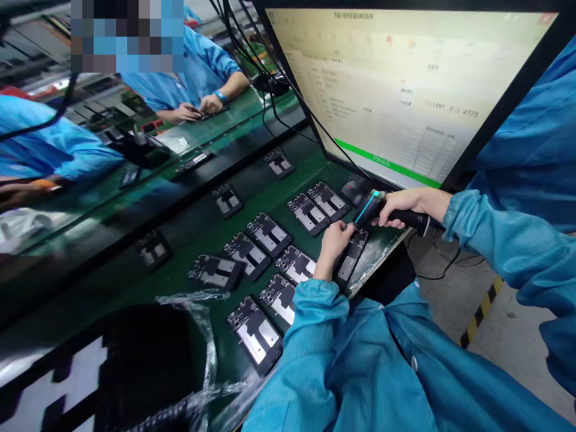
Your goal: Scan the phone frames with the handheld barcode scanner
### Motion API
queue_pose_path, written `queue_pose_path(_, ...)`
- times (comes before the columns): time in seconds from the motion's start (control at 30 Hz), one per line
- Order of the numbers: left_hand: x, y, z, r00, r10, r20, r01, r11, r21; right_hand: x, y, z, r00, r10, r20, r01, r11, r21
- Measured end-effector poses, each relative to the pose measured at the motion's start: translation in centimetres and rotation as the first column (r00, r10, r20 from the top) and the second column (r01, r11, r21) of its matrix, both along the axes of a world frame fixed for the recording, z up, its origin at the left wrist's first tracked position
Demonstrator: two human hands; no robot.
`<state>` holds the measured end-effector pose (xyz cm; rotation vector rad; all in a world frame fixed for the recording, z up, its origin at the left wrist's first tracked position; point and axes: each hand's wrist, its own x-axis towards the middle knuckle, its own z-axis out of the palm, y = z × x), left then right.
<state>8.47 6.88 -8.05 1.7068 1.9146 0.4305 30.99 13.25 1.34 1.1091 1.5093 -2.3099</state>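
Note:
My right hand (400,207) is wrapped round the grip of a black barcode scanner (369,207) with a lit cyan strip along its head. The scanner's nose points down at the top end of an opened phone (352,261) near the bench edge. At that phone's upper left, my left hand (335,243) has its fingers pinched on the edge; the fingertips are partly hidden. Close by lie more opened phones with bare circuit boards and silvery batteries, among them one (308,214) beyond my left hand and another (255,336) nearer my body.
A monitor (405,90) showing a green PASS bar stands behind the scanner, with a dark mouse (355,189) below it. Clear plastic wrap (209,336) lies around a dark tray of parts at lower left. Across the green bench (180,300), co-workers in blue sit working.

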Motion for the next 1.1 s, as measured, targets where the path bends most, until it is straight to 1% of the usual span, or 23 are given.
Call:
queue_pose_path(0.07, 0.1, -0.1, 0.2, 1.000, 0.000, -0.014, 0.000, 1.000, -0.008, 0.2, -0.4, 0.5, 1.000, -0.005, -0.009, 0.006, 0.999, 0.040)
queue_pose_path(0.17, 0.5, -0.4, 0.5, 0.999, 0.018, -0.051, -0.019, 1.000, -0.013, 0.2, -1.3, 1.6, 0.999, -0.033, -0.040, 0.038, 0.990, 0.139)
queue_pose_path(0.27, 1.0, -0.9, 0.7, 0.992, 0.048, -0.120, -0.049, 0.999, -0.006, -0.7, -1.9, 3.1, 0.998, -0.044, -0.053, 0.056, 0.962, 0.269)
queue_pose_path(0.33, 1.3, -1.2, 0.7, 0.987, 0.064, -0.145, -0.065, 0.998, -0.001, -1.8, -2.0, 3.9, 1.000, 0.008, -0.008, -0.005, 0.931, 0.365)
queue_pose_path(0.4, 1.5, -1.4, 0.8, 0.986, 0.075, -0.146, -0.077, 0.997, -0.006, -3.0, -1.8, 4.4, 0.995, 0.063, 0.072, -0.088, 0.904, 0.419)
queue_pose_path(0.47, 1.6, -1.5, 0.8, 0.986, 0.080, -0.143, -0.084, 0.996, -0.020, -4.0, -1.5, 4.5, 0.988, 0.084, 0.131, -0.131, 0.900, 0.416)
queue_pose_path(0.6, 1.6, -1.5, 0.8, 0.989, 0.052, -0.138, -0.055, 0.998, -0.017, -4.8, -1.3, 4.3, 0.982, 0.084, 0.168, -0.146, 0.903, 0.404)
queue_pose_path(0.83, 1.5, -1.6, 0.9, 0.989, 0.049, -0.141, -0.050, 0.999, -0.007, -4.3, -2.4, 4.6, 0.986, 0.058, 0.154, -0.118, 0.900, 0.420)
queue_pose_path(1.1, 1.4, -1.5, 0.2, 0.989, 0.055, -0.135, -0.053, 0.998, 0.016, -3.8, -3.6, 4.7, 0.992, 0.004, 0.128, -0.064, 0.883, 0.464)
